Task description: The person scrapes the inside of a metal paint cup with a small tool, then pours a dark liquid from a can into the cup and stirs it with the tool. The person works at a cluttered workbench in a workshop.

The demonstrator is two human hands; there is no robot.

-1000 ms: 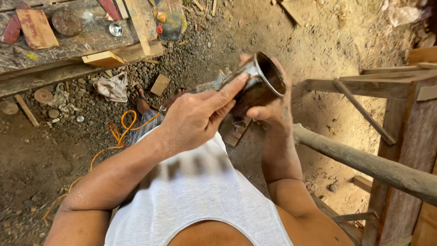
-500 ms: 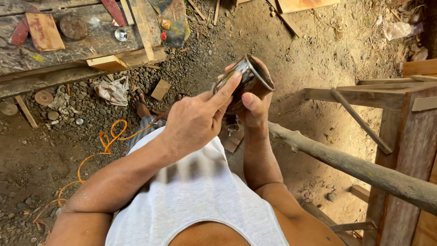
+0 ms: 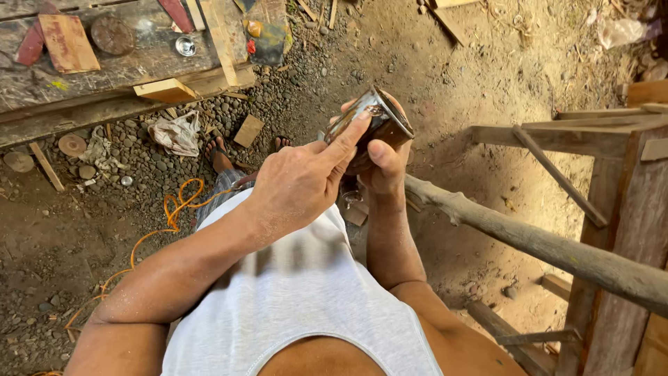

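Observation:
A dark brown, shiny cup [image 3: 381, 122] with a thin pale rim is held up in front of me, tilted with its mouth toward the upper right. My right hand [image 3: 385, 166] grips it from below, thumb on the near side. My left hand [image 3: 298, 182] reaches in from the left. Its index finger is stretched along the cup's side and the other fingers are curled against it. Whatever lies under those fingers is hidden. Below the hands are my white sleeveless shirt [image 3: 299, 299] and my feet in sandals [image 3: 220, 157] on the gravel.
A worn plank bench [image 3: 104, 69] at the upper left carries wood offcuts, a small round metal lid and a paint-stained item. An orange cord [image 3: 174, 209] and a crumpled rag [image 3: 177, 132] lie on the gravel. A rough wooden pole [image 3: 543, 244] and timber frame [image 3: 612, 160] stand at the right.
The cup and both hands have shifted slightly left and lower in view. The cup has turned, so its mouth shows less. The left index finger has slid along its side.

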